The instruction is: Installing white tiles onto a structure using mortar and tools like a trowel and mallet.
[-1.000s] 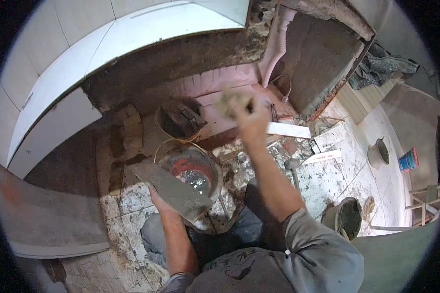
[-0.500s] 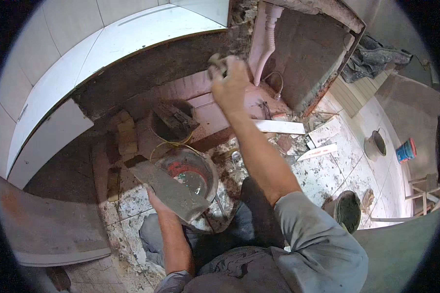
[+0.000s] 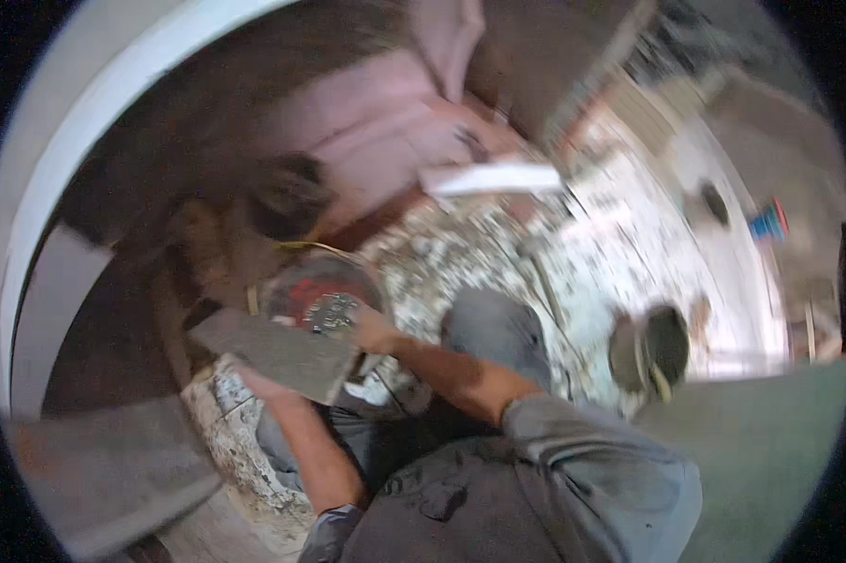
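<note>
The picture is smeared by motion. My left hand (image 3: 259,377) is closed under a grey, mortar-smeared flat board (image 3: 282,353), gripping it at a tilt. My right hand (image 3: 374,330) is low at the right rim of a round bucket (image 3: 322,265) with red and some shiny water inside, close beside the board. Its fingers are blurred, so whether they hold anything cannot be made out. The board overlaps the front of the bucket.
A dark bucket (image 3: 290,192) with a yellow rope stands behind. At right are a mortar bucket (image 3: 665,342), a smaller bucket (image 3: 712,204) and a blue container (image 3: 768,220). A white strip (image 3: 493,176) lies before a pink recess (image 3: 367,103); a white ledge curves along the left.
My right hand, earlier raised toward the recess with a greenish-grey lump, has dropped to the bucket. The board is slightly lower and further left in view; the whole view has shifted with the head.
</note>
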`<state>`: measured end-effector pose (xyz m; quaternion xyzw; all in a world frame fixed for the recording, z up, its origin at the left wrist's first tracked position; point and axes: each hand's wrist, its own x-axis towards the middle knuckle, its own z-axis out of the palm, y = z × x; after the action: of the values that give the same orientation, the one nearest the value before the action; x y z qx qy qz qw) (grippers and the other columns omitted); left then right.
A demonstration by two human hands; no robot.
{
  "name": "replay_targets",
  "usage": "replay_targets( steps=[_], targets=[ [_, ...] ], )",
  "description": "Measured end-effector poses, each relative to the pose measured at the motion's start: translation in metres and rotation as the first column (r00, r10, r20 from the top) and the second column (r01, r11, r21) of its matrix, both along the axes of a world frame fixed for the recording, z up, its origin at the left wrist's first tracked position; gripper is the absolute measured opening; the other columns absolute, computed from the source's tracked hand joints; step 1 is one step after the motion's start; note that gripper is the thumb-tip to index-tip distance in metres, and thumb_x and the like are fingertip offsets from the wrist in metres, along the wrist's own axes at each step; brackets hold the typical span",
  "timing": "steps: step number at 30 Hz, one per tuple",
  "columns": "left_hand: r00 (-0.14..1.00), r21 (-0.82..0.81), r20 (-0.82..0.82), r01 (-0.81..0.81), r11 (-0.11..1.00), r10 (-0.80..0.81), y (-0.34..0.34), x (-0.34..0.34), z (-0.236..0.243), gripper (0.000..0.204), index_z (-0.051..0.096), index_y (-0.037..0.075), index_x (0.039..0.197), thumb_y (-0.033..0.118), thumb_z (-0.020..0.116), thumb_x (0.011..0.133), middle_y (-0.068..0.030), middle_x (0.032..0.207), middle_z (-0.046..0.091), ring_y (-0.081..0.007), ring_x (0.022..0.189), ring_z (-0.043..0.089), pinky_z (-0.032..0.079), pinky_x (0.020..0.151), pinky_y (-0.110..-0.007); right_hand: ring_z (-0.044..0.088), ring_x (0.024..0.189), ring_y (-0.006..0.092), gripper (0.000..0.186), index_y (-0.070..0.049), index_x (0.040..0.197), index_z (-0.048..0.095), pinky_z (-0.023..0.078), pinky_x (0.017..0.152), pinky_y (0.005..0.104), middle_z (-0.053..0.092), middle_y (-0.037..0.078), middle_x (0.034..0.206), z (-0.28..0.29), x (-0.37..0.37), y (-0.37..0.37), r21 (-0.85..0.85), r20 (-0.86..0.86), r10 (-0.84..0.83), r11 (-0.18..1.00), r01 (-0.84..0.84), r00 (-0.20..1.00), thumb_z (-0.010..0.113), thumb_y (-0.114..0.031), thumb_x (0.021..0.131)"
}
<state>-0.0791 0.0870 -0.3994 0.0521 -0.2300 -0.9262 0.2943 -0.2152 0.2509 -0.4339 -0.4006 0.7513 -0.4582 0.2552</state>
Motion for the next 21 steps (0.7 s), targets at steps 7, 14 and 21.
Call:
replay_targets(
  steps=[7,14,21],
  targets=[
    [0.940,0.023,0.222,0.262,0.965,-0.260,0.023,-0.030,0.020,0.075,0.033,0.009,0.143,0.063,0.033,0.091,-0.0224,0.142,0.038,-0.0399,0.129,0.039,0.030,0.106,-0.057,0.049,0.115,0.0361,0.050,-0.003,0.122,0.052,0.041,0.094,0.0452,0.051,0.020,0.122,0.037,-0.052,0.162,-0.141,-0.411,-0.736,0.634,0.760,0.538,0.067,-0.030,0.083],
    [0.878,-0.077,0.099,0.476,0.876,-0.469,0.059,-0.065,0.021,0.083,0.012,0.007,0.150,0.064,0.027,0.092,-0.0178,0.156,0.011,-0.0358,0.143,0.015,0.013,0.116,-0.051,0.052,0.106,0.0366,0.050,0.000,0.115,0.053,0.041,0.092,0.0466,0.051,0.020,0.116,0.009,-0.010,0.481,0.234,-0.649,-0.755,-0.076,0.969,0.098,0.071,-0.026,0.076],
    [0.740,-0.294,0.215,0.671,0.681,-0.637,0.091,-0.103,0.039,0.075,0.026,0.004,0.146,0.059,0.029,0.095,-0.0206,0.144,0.037,-0.0356,0.133,0.034,0.023,0.112,-0.047,0.061,0.094,0.0333,0.030,-0.005,0.102,0.063,0.049,0.083,0.0437,0.061,0.018,0.105,-0.075,-0.001,0.599,0.546,-0.835,-0.369,-0.455,0.704,0.409,0.061,-0.024,0.080]
  ],
)
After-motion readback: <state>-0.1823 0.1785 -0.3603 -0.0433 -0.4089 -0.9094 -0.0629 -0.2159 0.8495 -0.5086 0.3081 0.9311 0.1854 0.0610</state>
